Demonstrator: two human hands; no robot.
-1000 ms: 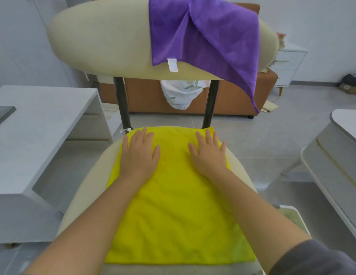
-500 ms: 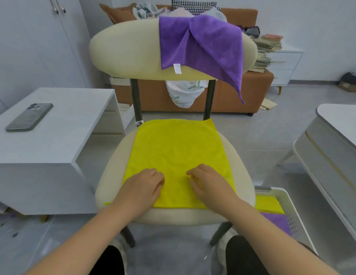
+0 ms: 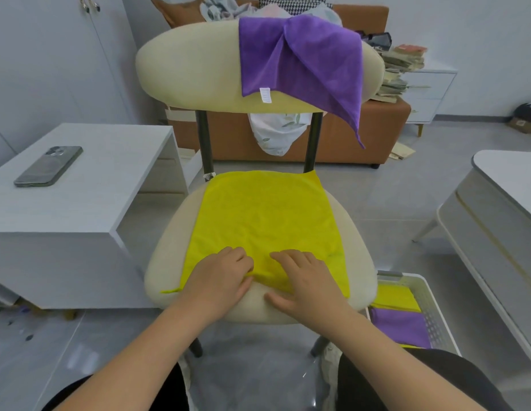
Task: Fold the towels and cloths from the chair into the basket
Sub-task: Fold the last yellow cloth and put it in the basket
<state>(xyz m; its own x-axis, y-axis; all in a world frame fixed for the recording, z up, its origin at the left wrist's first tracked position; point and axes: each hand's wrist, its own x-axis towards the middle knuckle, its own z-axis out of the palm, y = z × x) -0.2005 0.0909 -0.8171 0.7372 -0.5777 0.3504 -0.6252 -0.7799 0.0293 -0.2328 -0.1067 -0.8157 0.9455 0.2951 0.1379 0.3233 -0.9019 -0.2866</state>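
Item: yellow cloth (image 3: 267, 215), flat on the seat (image 3: 166, 262), long axis running from you toward the chair back (image 3: 193, 63). Its near hem lies under both hands and the rest lies beyond your fingers, so the next fold likely goes away from you. Left hand (image 3: 220, 277): fingers curled, pinching the bunched hem. Right hand (image 3: 305, 280): bent fingers rest on the hem and the thumb sits just off it on the seat; you cannot tell whether that grasp is closed. Both hands sit near mid-hem, well apart from the corners. Towel (image 3: 302, 66): purple, draped over the chair back, untouched. Basket (image 3: 436, 315): on the floor to your right, nearer the right hand, holding folded pieces.
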